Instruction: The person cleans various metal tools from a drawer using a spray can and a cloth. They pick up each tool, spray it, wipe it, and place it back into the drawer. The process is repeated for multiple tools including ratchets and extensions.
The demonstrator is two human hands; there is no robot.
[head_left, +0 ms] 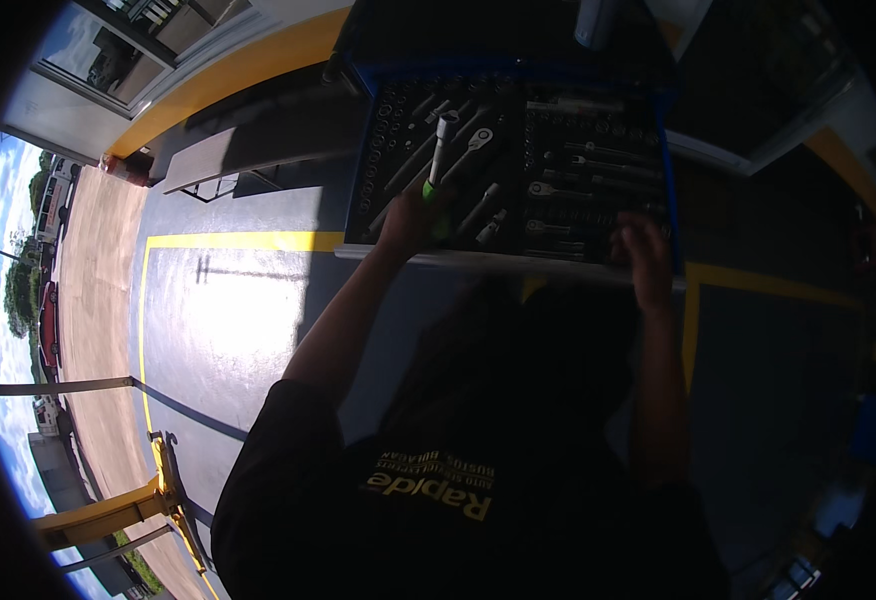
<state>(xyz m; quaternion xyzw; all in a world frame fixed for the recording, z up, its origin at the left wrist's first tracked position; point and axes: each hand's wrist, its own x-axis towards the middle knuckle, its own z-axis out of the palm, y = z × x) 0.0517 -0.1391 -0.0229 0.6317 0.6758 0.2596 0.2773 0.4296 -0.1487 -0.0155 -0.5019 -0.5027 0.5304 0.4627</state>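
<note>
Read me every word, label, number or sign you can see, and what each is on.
Dark shirt: gold lettering, upside down in view; wording withheld.
Green-handled tool in left hand: no legible text.
Drawer tools: any markings too small and dark to read.
White vehicle outside: any lettering too small to read.

The wide fisheye head camera looks down over the dark shirt [538, 500] onto a nearby tool drawer [671, 180].

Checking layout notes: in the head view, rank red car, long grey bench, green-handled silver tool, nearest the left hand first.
1. Green-handled silver tool: in the left hand.
2. Long grey bench: leftward.
3. Red car: outdoors, far left.
</note>
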